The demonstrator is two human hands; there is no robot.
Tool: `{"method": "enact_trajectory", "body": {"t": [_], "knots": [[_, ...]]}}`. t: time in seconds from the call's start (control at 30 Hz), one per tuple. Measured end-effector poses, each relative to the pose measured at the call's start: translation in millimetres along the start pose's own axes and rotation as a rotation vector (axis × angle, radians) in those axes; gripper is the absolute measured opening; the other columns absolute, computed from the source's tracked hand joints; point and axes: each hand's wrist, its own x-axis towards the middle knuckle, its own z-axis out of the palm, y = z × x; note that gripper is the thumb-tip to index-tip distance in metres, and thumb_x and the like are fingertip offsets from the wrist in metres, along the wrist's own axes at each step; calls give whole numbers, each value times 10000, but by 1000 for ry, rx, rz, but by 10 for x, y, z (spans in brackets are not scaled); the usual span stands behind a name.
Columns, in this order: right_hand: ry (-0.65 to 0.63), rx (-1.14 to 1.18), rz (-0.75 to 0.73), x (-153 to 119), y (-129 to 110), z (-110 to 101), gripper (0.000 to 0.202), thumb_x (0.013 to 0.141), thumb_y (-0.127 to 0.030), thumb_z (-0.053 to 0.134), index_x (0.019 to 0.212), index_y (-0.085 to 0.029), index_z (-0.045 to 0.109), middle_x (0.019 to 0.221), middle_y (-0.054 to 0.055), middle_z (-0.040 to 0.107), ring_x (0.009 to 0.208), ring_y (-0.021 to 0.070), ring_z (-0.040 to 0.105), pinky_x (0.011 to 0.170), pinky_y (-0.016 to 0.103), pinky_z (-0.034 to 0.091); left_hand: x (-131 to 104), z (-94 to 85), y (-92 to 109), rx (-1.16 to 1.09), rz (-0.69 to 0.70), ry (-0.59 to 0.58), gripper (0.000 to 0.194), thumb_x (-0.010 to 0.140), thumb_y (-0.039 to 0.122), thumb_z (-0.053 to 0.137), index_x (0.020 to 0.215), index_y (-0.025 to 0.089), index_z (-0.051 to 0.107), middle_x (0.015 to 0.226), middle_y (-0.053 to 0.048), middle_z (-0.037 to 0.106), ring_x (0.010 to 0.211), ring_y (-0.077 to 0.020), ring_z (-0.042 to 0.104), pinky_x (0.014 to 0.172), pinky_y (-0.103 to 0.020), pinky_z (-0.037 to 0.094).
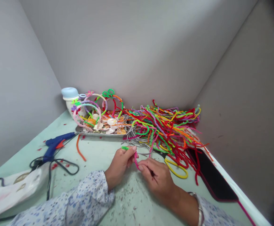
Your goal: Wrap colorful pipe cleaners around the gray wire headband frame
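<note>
Left hand (120, 163): fingers closed, thumb and index pinching a pink-and-green pipe cleaner (136, 160). Right hand (157, 175): curled, thumb and index gripping its pink lower end; other fingertips hidden. Pipe cleaner held above worktop (99, 185), between the hands. Metal tray (101, 134): seashells inside; contents at back obscured by decorated hoops (87, 108). Scissors (185, 176): yellow handle visible, blades largely covered by pipe-cleaner pile (165, 122). Glue gun (54, 146) left of tray. White plastic bag (12, 194) cut off at frame edge; contents unclear. Lidded bottle (70, 97) behind hoops, lower part partly hidden.

Both hands (138, 177) grip a pink fuzzy stem (136, 160) above the table (90, 157).
</note>
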Motion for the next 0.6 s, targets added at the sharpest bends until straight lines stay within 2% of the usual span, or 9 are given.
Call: {"method": "enact_trajectory", "body": {"t": [0.1,0.23,0.37,0.43,0.5,0.53,0.57,0.6], "knots": [[-94,132,67,-20,-71,-10,209,933,-258,484,944,-199,684,693,17,660,617,144,600,596,253,444,0,-8,-16,-26,-15,-15,401,821,465,583,581,148,539,486,55,392,443,-73,279,447,-227,194],[-150,384,244,-6,-135,-42,298,958,-345,447,960,-196,705,686,9,679,607,137,600,588,245,464,-4,-10,-47,-54,-27,-43,407,819,470,584,570,162,488,483,64,374,438,-71,262,453,-229,209],[-233,520,264,56,-160,-128,330,956,-383,449,1031,-184,701,662,8,700,628,147,616,674,281,491,-12,-9,-39,-33,-12,-44,429,837,473,554,550,159,494,459,65,353,427,-68,248,453,-230,211],[-283,532,270,80,-198,-187,344,960,-393,436,1015,-186,706,647,5,705,597,142,609,657,280,493,-15,-6,-20,-19,-28,-44,442,832,483,551,537,158,503,441,66,338,419,-67,238,441,-232,192],[-378,517,266,95,-251,-240,384,970,-393,410,913,-188,730,646,12,705,591,139,618,641,273,497,-17,-4,-5,-2,-50,-24,448,822,489,559,528,154,517,422,67,327,411,-67,232,431,-234,170],[-407,516,242,99,-272,-259,365,970,-384,411,952,-191,721,650,13,709,597,142,628,644,273,502,-16,-4,-3,2,-55,-11,449,819,490,562,526,152,524,417,66,330,409,-67,234,429,-236,164],[-413,505,214,103,-284,-269,341,967,-369,418,975,-198,712,661,13,711,601,144,634,631,271,505,-13,-5,-5,1,-54,-4,451,818,490,562,523,151,528,415,65,333,408,-67,238,430,-237,164],[-366,475,180,106,-281,-270,316,966,-343,422,978,-203,705,671,13,705,611,146,636,633,273,510,-10,-7,-12,-6,-47,-5,452,822,487,560,522,151,527,416,65,336,408,-68,241,433,-239,167]]}}
